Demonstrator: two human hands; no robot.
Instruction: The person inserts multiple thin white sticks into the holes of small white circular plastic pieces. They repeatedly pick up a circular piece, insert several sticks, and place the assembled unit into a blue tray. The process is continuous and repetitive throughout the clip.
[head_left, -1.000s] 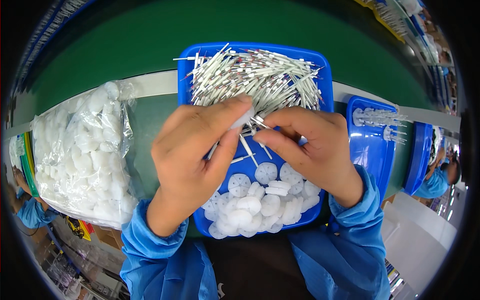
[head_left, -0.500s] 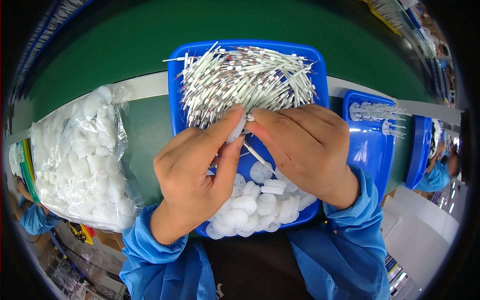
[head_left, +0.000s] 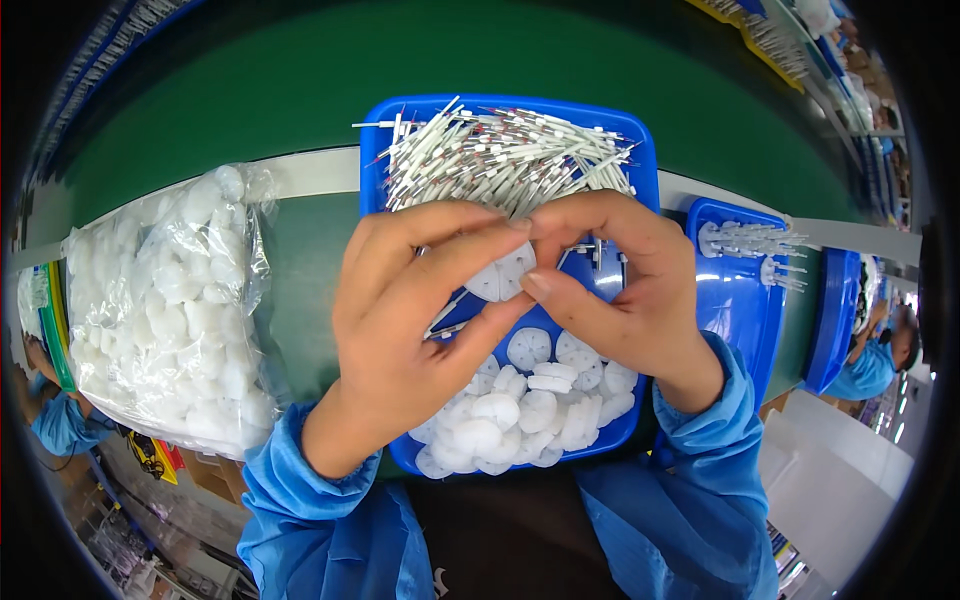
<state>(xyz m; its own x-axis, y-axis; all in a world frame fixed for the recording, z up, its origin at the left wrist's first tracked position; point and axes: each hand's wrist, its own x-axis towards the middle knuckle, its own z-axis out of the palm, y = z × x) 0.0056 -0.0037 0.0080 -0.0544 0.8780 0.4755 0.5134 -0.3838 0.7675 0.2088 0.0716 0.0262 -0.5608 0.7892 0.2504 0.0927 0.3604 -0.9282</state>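
A round white plastic disc with small holes is held up over the blue bin. My left hand pinches it between fingers and thumb from the left. My right hand has its thumb and forefinger closed at the disc's right edge. Behind the hands, a few slim rods show in the gaps; whether they are fixed in the disc is hidden. A heap of thin white-and-metal rods fills the bin's far part. Loose white discs are piled in its near part.
At left lies a clear plastic bag full of white discs. A blue tray at right carries discs with rods standing in them. Another blue container is farther right, near a person in blue.
The disc has turned from nearly edge-on to showing its holed face. My right hand's fingers have spread wider around it, and the view has shifted slightly.
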